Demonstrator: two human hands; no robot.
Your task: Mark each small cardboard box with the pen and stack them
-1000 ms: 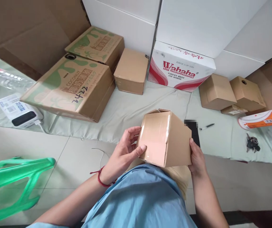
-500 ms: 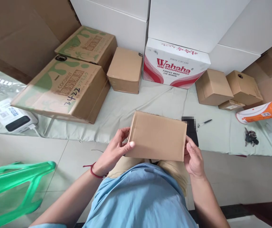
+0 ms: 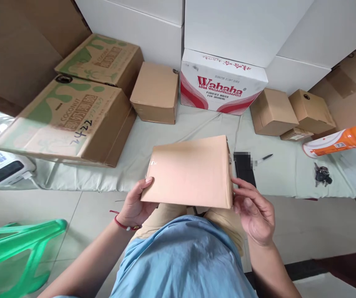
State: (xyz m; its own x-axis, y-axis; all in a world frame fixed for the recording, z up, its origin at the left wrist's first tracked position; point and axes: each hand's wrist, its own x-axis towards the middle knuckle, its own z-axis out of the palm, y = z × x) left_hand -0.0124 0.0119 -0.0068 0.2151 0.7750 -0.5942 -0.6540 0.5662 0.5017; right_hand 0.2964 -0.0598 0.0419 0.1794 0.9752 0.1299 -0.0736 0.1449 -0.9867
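Note:
A plain brown cardboard box [image 3: 188,174] is held level with the table's front edge, tilted so its broad face shows. My left hand [image 3: 139,200] grips its lower left corner, thumb on the broad face and fingers underneath, partly hidden. My right hand [image 3: 255,213] holds the right end with its fingertips; the thumb is off the broad face and the fingers are slightly curled. Just beyond the right hand lies a flat black item [image 3: 244,169], partly blurred out, with a dark pen [image 3: 267,157] beside it.
Coconut cartons [image 3: 72,120] stand at left, near a white device [image 3: 10,165]. Behind are a small carton [image 3: 156,93], a Wahaha carton [image 3: 223,87] and smaller boxes [image 3: 274,111]. An orange bottle [image 3: 341,138] and keys [image 3: 322,174] lie right. A green stool [image 3: 25,244] stands on the floor.
The box has turned and tilted, showing its right end, and shifted slightly left. My left fingers have slid under its corner; my right thumb has moved away from the box. The view has shifted slightly.

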